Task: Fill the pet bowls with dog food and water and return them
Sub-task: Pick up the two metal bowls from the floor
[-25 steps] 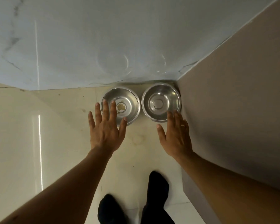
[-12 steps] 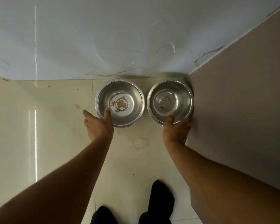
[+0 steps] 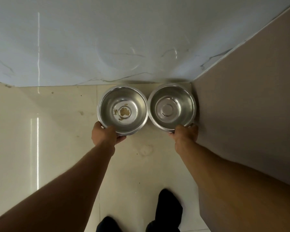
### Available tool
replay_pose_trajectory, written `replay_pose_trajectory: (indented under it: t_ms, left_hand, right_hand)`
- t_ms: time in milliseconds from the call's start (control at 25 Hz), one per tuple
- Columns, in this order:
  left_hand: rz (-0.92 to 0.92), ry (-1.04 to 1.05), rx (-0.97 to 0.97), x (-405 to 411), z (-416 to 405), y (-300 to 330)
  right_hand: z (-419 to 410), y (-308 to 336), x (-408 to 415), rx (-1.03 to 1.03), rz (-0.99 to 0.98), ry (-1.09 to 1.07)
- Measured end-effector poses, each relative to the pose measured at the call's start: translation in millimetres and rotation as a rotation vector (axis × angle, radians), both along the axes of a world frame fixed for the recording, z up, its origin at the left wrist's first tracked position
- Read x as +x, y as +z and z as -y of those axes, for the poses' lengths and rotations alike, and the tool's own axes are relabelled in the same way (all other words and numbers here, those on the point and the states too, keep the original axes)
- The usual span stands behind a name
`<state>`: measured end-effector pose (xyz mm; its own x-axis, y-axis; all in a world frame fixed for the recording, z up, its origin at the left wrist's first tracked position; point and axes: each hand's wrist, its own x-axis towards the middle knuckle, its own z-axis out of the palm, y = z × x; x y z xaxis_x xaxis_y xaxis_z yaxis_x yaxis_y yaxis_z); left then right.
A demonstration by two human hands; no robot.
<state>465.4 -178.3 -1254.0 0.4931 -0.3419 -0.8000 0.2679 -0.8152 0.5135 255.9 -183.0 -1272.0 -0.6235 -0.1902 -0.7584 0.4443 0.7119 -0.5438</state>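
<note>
Bowls side by side; left hand (image 3: 105, 133) gripping left bowl (image 3: 123, 109), right hand (image 3: 185, 133) right bowl (image 3: 172, 107)

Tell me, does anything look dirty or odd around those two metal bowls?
Yes: the left bowl has brownish dried food residue at its bottom, while the right bowl looks clean. The floor before them shows a faint ring-shaped stain.
</note>
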Motion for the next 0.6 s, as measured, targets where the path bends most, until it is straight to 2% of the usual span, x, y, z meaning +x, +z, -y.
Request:
replay_pose_trajectory:
  t_ms: [120, 240, 440, 600]
  left_hand:
    - [-0.035, 0.058, -0.009, 6, -7, 24]
    - [-0.087, 0.090, -0.044, 13, -15, 70]
    - [-0.197, 0.317, -0.165, 24, -22, 197]
    - [-0.235, 0.297, -0.278, 32, -29, 335]
  right_hand:
    - [-3, 22, 7, -0.160, 0.046, -0.106]
    - [-8, 75, 13, -0.204, 0.078, -0.114]
    - [-21, 203, 26, -0.299, 0.154, -0.162]
    - [-35, 343, 37, -0.473, 0.174, -0.078]
